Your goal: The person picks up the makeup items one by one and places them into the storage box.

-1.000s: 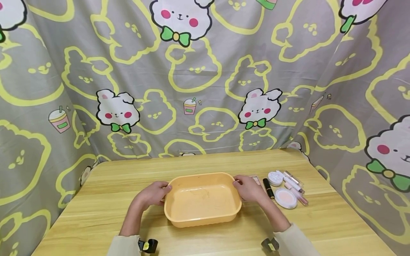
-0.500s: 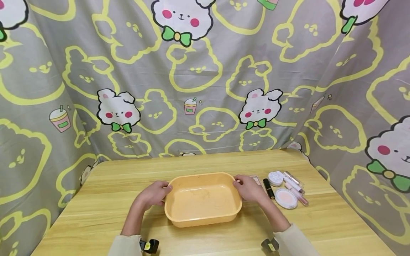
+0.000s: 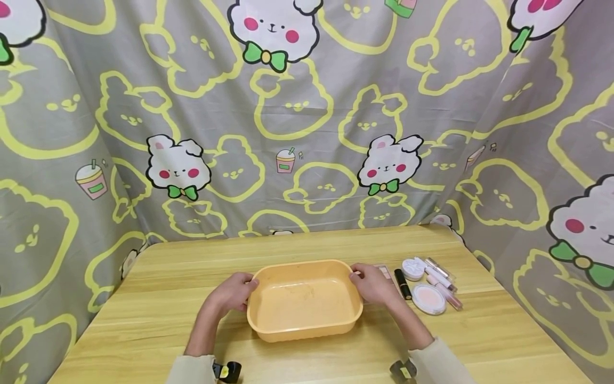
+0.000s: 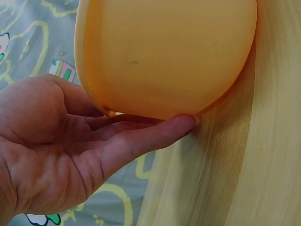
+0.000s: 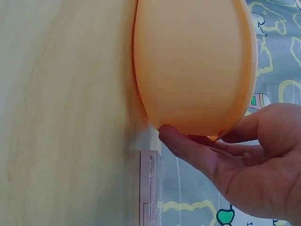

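Observation:
An orange-yellow plastic basin (image 3: 307, 309) with rounded corners sits at the middle of the table, nothing inside it. At its left end my left hand (image 3: 233, 292) grips the rim, thumb on top and fingers against the outer wall. My right hand (image 3: 373, 284) holds the opposite end in the same way. In the left wrist view, the fingers (image 4: 155, 136) lie along the outside of the basin (image 4: 169, 56). The right wrist view shows a fingertip (image 5: 171, 134) at the lower outer wall, close to the table.
Right of the basin lie several cosmetics: a black lipstick tube (image 3: 402, 284), a white round case (image 3: 413, 269), a pink compact (image 3: 428, 298) and lip gloss tubes (image 3: 443, 290). A flat palette (image 3: 385, 272) is partly hidden behind my right hand. A patterned curtain (image 3: 316, 122) surrounds the wooden table (image 3: 158, 298).

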Demonstrator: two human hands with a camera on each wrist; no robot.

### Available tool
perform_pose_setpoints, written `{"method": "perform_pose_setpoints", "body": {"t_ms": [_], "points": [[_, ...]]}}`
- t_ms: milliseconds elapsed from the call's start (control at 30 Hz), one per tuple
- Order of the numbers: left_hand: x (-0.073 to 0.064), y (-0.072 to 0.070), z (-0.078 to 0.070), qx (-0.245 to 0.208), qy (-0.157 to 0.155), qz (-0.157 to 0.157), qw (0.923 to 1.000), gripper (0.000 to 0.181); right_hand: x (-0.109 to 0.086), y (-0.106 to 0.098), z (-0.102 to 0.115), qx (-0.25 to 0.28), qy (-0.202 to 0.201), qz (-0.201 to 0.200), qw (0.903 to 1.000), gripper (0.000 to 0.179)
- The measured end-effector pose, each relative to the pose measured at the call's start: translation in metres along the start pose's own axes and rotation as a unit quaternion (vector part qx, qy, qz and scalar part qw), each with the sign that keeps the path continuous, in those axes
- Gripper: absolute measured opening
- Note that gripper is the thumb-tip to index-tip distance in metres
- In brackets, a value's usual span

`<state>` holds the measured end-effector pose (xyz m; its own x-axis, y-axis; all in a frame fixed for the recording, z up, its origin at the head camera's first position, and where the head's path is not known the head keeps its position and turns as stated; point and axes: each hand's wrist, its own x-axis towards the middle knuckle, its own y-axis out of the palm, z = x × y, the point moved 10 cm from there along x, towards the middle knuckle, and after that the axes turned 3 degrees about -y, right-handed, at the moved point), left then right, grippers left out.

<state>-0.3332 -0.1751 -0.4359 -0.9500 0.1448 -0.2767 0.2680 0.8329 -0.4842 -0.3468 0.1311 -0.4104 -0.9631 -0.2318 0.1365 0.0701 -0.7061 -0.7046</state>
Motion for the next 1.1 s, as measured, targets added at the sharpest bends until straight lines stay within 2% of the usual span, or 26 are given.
{"method": "perform_pose_setpoints", "body": {"t_ms": [600,867,1100], "points": [[-0.0018,0.0001,-0.0009,0.005,-0.004,-0.027,0.9996,0.033,-0.0011,-0.0004,-0.0052,0.038,0.026,-0.002,0.9989,0.021],[-0.0028,-0.0004,0.0011,0.009,-0.010,-0.026,0.9996,0.039,-0.0007,0.0005,-0.0048,0.040,0.022,-0.002,0.9990,0.021],[-0.0005,-0.0018,0.0058,-0.007,0.002,-0.017,0.9998,0.040,-0.0010,0.0011,-0.0070,0.039,0.028,0.000,0.9989,0.023]]}}
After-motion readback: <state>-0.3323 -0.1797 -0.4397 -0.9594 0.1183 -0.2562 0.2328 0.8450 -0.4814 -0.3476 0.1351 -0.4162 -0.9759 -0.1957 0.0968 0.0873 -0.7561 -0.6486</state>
